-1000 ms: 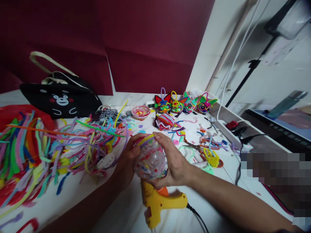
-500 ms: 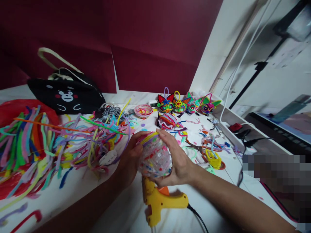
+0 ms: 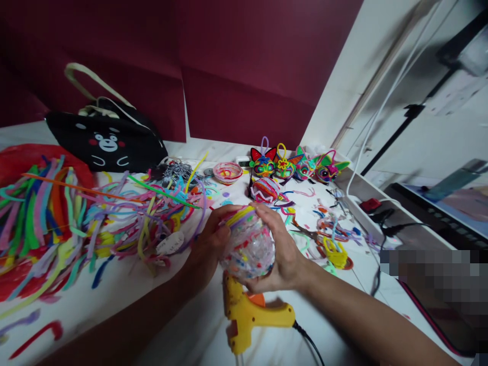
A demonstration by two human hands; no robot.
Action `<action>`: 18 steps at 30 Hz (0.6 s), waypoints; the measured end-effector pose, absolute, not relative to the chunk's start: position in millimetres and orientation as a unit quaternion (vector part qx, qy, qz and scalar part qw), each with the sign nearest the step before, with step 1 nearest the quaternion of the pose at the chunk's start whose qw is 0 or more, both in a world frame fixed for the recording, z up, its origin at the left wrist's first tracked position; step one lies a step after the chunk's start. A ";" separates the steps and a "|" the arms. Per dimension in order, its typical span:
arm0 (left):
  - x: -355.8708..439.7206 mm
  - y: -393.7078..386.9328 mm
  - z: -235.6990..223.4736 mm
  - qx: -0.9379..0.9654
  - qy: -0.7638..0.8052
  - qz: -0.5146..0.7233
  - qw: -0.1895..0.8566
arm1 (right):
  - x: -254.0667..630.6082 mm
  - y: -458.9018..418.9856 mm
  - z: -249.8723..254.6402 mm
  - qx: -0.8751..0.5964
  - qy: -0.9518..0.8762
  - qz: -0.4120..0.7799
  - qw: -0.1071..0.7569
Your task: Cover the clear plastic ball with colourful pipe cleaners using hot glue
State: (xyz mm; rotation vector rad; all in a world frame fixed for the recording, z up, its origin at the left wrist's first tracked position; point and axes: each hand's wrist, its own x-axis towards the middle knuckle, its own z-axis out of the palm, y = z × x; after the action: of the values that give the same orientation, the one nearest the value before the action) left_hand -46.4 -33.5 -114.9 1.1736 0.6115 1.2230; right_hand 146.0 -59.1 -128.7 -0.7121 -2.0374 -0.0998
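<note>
Between my two hands is a rounded bowl-like piece (image 3: 249,249), whitish and glossy with coloured flecks, and yellow and purple pipe-cleaner strips along its upper rim. My left hand (image 3: 214,235) grips its left side, thumb on the near face. On the right, my right hand (image 3: 281,249) wraps round the side and underneath, fingers over the top. Just below the piece, a yellow hot glue gun (image 3: 247,317) lies on the white table (image 3: 190,325), its black cord running toward the near edge. The inside of the piece cannot be seen.
Loose pipe cleaners (image 3: 125,218) spread across the left. Behind stand a black bear-face bag (image 3: 110,147), a small pink bowl (image 3: 227,174) and several colourful animal-head ornaments (image 3: 263,165). Scissors (image 3: 308,231) and a yellow pipe-cleaner bundle (image 3: 335,251) lie right, near a cable tray (image 3: 354,193).
The view has shifted slightly. My hands have tilted the bowl-like piece a little, and both keep hold of it. The glue gun has stayed in place.
</note>
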 end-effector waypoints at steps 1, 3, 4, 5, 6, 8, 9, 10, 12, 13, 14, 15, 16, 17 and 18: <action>-47.2 -33.4 -117.0 0.515 0.264 0.531 0.619 | 145.7 -58.4 -130.1 -0.292 -0.830 -0.041 0.474; -47.6 -33.1 -119.5 0.520 0.258 0.531 0.617 | 144.9 -57.2 -132.0 -0.284 -0.828 -0.038 0.482; -47.2 -32.9 -119.8 0.520 0.258 0.533 0.615 | 144.6 -56.8 -132.2 -0.276 -0.827 -0.038 0.488; -46.5 -32.6 -119.4 0.520 0.258 0.535 0.614 | 144.3 -56.6 -131.9 -0.269 -0.827 -0.038 0.493; -45.7 -32.0 -118.5 0.517 0.258 0.536 0.616 | 144.1 -56.7 -130.9 -0.266 -0.827 -0.038 0.494; -44.4 -29.8 -115.6 0.504 0.253 0.531 0.632 | 144.1 -57.9 -127.3 -0.273 -0.828 -0.041 0.487; -44.4 -28.3 -114.1 0.496 0.249 0.523 0.647 | 144.4 -58.8 -124.8 -0.282 -0.830 -0.042 0.479; -45.0 -26.5 -112.7 0.489 0.244 0.512 0.663 | 144.9 -59.9 -121.8 -0.291 -0.832 -0.044 0.470; -48.7 -22.4 -110.8 0.494 0.239 0.489 0.678 | 146.3 -62.0 -115.1 -0.304 -0.835 -0.046 0.456; -51.5 -20.5 -110.1 0.514 0.239 0.483 0.667 | 147.2 -62.8 -111.9 -0.309 -0.838 -0.046 0.448; -54.6 -18.8 -109.6 0.546 0.241 0.480 0.643 | 148.1 -63.4 -109.1 -0.313 -0.839 -0.047 0.442; -57.8 -17.5 -108.9 0.590 0.242 0.482 0.601 | 149.0 -63.7 -106.8 -0.315 -0.841 -0.048 0.437; -60.8 -16.7 -108.1 0.634 0.245 0.485 0.550 | 149.6 -63.7 -105.2 -0.314 -0.842 -0.051 0.435; -63.1 -16.3 -107.0 0.673 0.251 0.478 0.505 | 150.0 -63.5 -104.3 -0.308 -0.844 -0.057 0.435; -64.8 -16.3 -105.8 0.700 0.262 0.475 0.464 | 150.1 -63.1 -103.8 -0.303 -0.845 -0.062 0.436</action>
State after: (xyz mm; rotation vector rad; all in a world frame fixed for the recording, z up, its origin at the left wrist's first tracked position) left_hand -64.8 -16.3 -105.8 1.7199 0.6440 1.1661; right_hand 150.1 -63.1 -103.8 -0.7549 -2.1031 -0.1554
